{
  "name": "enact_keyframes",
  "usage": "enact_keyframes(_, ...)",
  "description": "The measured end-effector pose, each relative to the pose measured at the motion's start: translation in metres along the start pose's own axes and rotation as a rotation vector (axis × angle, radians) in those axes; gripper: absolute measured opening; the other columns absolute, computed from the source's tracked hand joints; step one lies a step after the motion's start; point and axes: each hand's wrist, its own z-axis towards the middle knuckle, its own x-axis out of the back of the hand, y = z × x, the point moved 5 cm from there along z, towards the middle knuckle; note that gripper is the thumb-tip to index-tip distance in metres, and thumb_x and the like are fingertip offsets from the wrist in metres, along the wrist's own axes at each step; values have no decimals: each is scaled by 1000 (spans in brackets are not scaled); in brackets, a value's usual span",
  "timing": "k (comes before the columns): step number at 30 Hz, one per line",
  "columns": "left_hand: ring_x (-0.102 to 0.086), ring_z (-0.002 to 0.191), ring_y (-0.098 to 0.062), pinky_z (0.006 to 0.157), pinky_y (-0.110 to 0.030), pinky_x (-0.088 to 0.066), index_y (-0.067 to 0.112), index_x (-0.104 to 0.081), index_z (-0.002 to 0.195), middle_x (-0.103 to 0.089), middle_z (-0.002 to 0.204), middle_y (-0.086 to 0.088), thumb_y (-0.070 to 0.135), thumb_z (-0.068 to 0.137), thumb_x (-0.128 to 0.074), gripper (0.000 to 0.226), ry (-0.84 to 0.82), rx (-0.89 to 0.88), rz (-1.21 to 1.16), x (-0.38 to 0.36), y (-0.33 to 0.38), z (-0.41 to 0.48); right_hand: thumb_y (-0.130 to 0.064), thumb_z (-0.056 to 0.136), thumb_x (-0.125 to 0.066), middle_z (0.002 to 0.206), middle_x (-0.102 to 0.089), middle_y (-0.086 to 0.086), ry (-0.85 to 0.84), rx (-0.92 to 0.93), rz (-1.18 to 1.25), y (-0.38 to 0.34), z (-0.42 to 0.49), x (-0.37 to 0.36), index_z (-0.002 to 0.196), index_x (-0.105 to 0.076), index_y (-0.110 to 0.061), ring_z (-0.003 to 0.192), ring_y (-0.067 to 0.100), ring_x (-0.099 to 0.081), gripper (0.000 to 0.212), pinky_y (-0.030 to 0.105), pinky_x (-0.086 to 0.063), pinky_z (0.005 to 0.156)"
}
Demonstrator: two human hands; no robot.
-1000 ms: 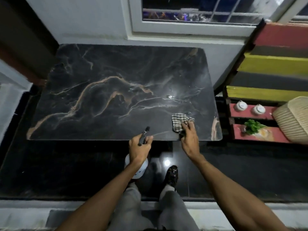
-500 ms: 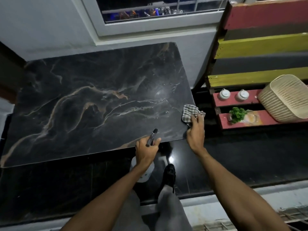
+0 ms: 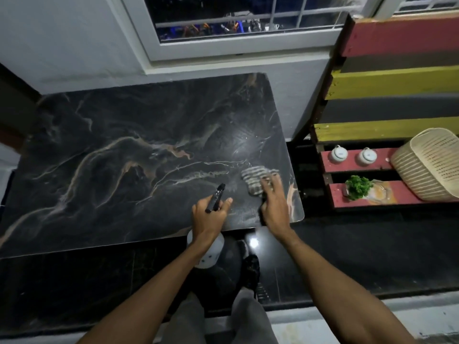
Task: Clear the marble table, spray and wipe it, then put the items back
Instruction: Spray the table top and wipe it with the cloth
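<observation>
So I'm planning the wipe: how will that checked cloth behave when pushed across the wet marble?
The checked cloth looks bunched under the right hand, so probably floppy and light. It should slide easily on the glossy marble table, though it may crumple.

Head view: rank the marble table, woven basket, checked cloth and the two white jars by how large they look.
1. Marble table
2. Woven basket
3. Checked cloth, blurred and partly under the right hand
4. Two white jars, which look alike, so unranked between them

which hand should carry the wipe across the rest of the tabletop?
Right. The right hand already presses the checked cloth on the marble table; the left hand is occupied gripping the spray bottle.
</observation>
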Motion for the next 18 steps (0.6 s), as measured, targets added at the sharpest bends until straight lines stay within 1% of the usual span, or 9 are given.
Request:
enact_keyframes(2,-65,58,-22,71,-34,-53,8,-60,58,-64,54,-3,30,87,-78,41,12,-10,-24,3,1,7,8,81,-45,157,-30,13,99,-238,57,3,24,5,146,-45,-9,146,34,-30,67,52,-38,114)
enact_keyframes(3,-66,59,-24,73,-37,-54,8,-60,59,-65,55,-5,31,87,-77,41,16,-5,-23,4,0,9,7,85,-42,159,-27,11,67,-196,93,-13,28,-5,150,-40,-11,147,32,-29,68,54,-36,116)
enact_keyframes(5,-66,64,-28,76,-40,-54,12,-59,59,-65,57,-4,31,87,-78,39,30,6,1,5,6,12,7,90,-43,165,-18,2,-145,108,93,-59,19,-41,156,-29,-22,153,26,-20,74,53,-33,119)
enact_keyframes(7,-67,68,-30,77,-42,-55,16,-58,59,-65,59,-1,29,86,-79,36,40,27,11,6,6,15,10,85,-48,166,-21,0,-235,346,47,-72,8,-54,154,-36,-23,155,23,-15,76,49,-39,115)
enact_keyframes(9,-67,66,-32,75,-44,-56,9,-60,59,-66,59,-8,28,86,-79,39,43,38,-3,8,4,17,14,78,-51,162,-30,2,-119,216,36,-47,21,-31,147,-46,-20,152,24,-23,77,47,-40,115)
enact_keyframes(11,-67,64,-33,73,-45,-58,3,-61,61,-67,60,-16,28,86,-79,40,41,52,-36,11,0,14,15,76,-52,158,-33,8,65,-125,54,-5,23,-2,142,-51,-14,147,28,-31,73,49,-42,112)
enact_keyframes(13,-67,63,-32,74,-45,-57,3,-62,61,-67,59,-15,28,86,-79,40,44,42,-35,12,0,8,15,76,-52,158,-32,12,99,-220,23,0,0,7,143,-50,-12,146,32,-31,73,50,-45,108)
enact_keyframes(16,-66,61,-30,74,-44,-56,4,-61,58,-66,57,-11,29,86,-78,41,9,2,-2,7,-2,-4,15,82,-54,162,-28,6,-56,153,-19,-32,-58,-8,150,-44,-19,152,26,-25,76,42,-42,113)
enact_keyframes(18,-66,60,-30,67,-42,-56,4,-61,59,-66,57,-13,29,86,-79,42,-13,18,0,6,-4,-12,16,79,-54,160,-32,1,-36,169,-2,-19,-66,7,146,-48,-19,148,16,-28,76,35,-45,108)
